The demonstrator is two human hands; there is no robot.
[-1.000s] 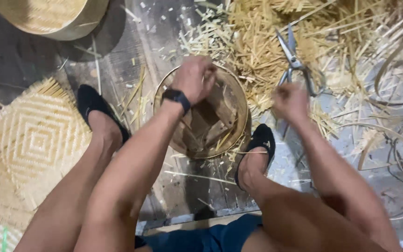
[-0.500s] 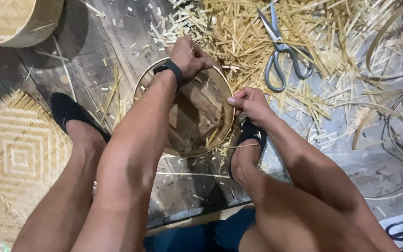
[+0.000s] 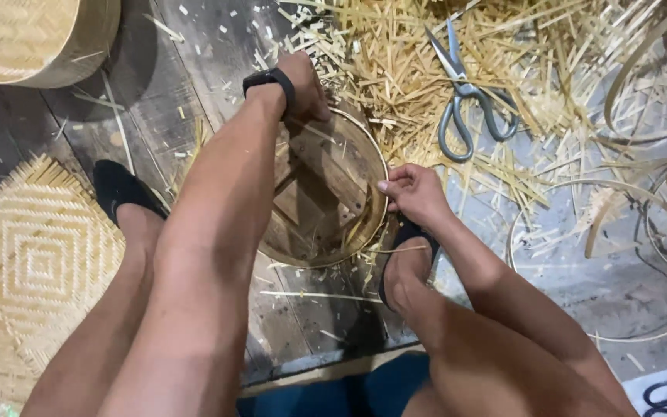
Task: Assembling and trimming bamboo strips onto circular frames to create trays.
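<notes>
A round bamboo hoop frame [image 3: 364, 166] with wooden slats across its inside stands on the plank floor between my feet. My left hand [image 3: 304, 83], with a black band on the wrist, grips the hoop's far rim. My right hand [image 3: 413, 193] closes on the hoop's right rim, fingers curled over the edge. My forearms and knees cover the hoop's near left part.
Grey scissors [image 3: 465, 96] lie on a heap of bamboo shavings [image 3: 426, 54] at the back right. A woven bamboo mat [image 3: 28, 262] lies at left, a round woven basket [image 3: 32, 38] at top left. Thin bamboo strip loops [image 3: 658, 232] lie at right.
My right hand came from near the scissors down to the hoop's right rim and took hold. The left hand stayed on the far rim. The view shifted.
</notes>
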